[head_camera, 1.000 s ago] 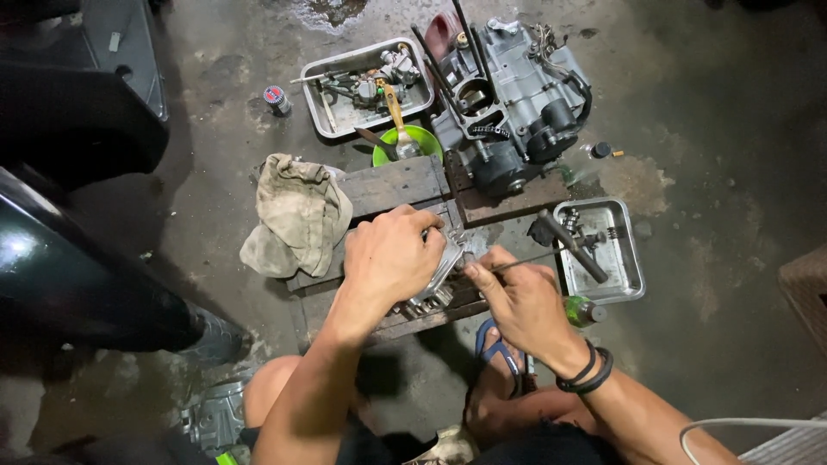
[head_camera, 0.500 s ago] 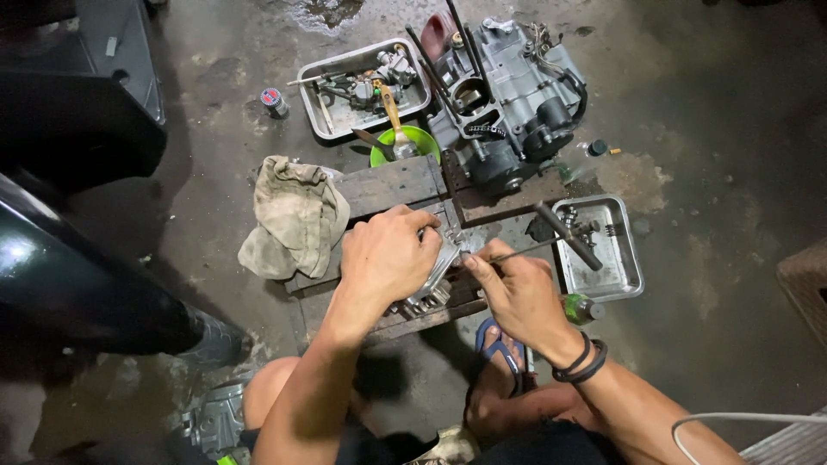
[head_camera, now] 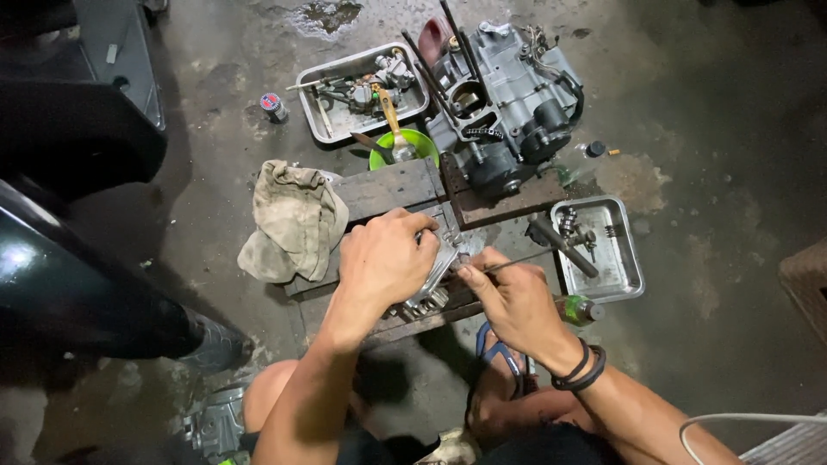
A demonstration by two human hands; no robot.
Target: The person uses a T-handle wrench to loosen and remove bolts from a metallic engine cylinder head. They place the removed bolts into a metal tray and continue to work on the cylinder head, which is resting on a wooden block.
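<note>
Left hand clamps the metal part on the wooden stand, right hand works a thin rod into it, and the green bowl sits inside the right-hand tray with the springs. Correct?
Not quite. The green bowl sits on the floor just below the upper tray, beside the engine, not in the right-hand tray. The rest holds in the head view: left hand on the metal part, right hand holding the thin rod.

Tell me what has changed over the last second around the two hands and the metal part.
Hardly anything. The left hand clamps the metal part on the wooden board as before, and the right hand keeps the thin rod pinched against it. Only the view drifted slightly. Rag, engine and both trays unmoved.
</note>
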